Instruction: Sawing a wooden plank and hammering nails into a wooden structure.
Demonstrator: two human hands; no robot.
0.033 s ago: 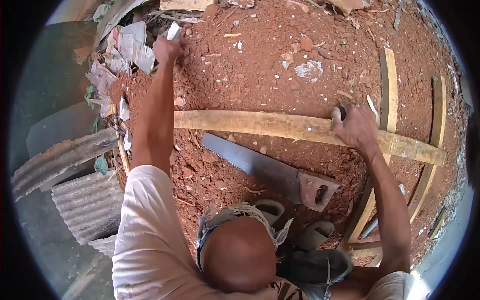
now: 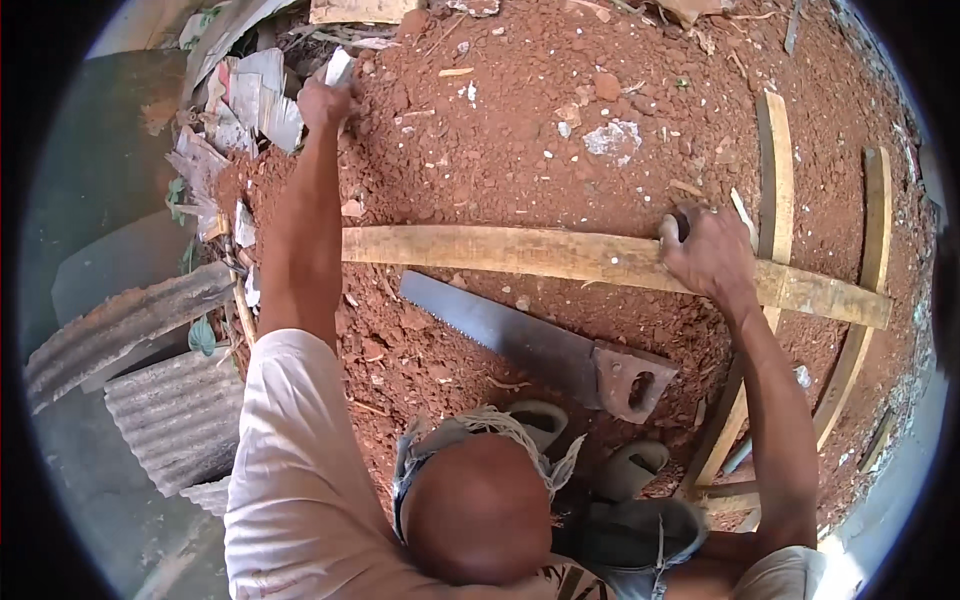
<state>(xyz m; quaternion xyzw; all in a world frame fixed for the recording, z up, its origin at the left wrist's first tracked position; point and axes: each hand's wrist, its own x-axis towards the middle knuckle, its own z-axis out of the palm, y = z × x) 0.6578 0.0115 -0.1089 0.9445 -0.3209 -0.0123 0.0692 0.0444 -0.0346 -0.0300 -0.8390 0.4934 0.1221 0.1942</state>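
Note:
My left hand [image 2: 325,103] reaches far out at the upper left, closed round a pale broken piece [image 2: 340,67] whose white end sticks out past the fist. Its lower part is hidden by my fingers. On the right, my right hand [image 2: 712,255] grips a long wooden batten [image 2: 500,248], the thumb at its far edge. The batten lies crosswise over two other wooden strips [image 2: 778,170] [image 2: 877,210]. Its left end runs behind my left forearm. Below the batten, a handsaw [image 2: 500,330] rests on the red soil, blade to the left and worn handle to the right.
Broken sheets and scraps [image 2: 262,95] are heaped beside my left hand. Corrugated pieces [image 2: 175,415] lie at the left. Loose reddish soil [image 2: 500,130] with stones and chips spreads ahead. Grey sandals [image 2: 632,470] are near, and a wall edge [image 2: 900,490] runs along the right.
The whole view has shifted very slightly to the left. Both hands keep their grips, and the batten and handsaw stay where they were.

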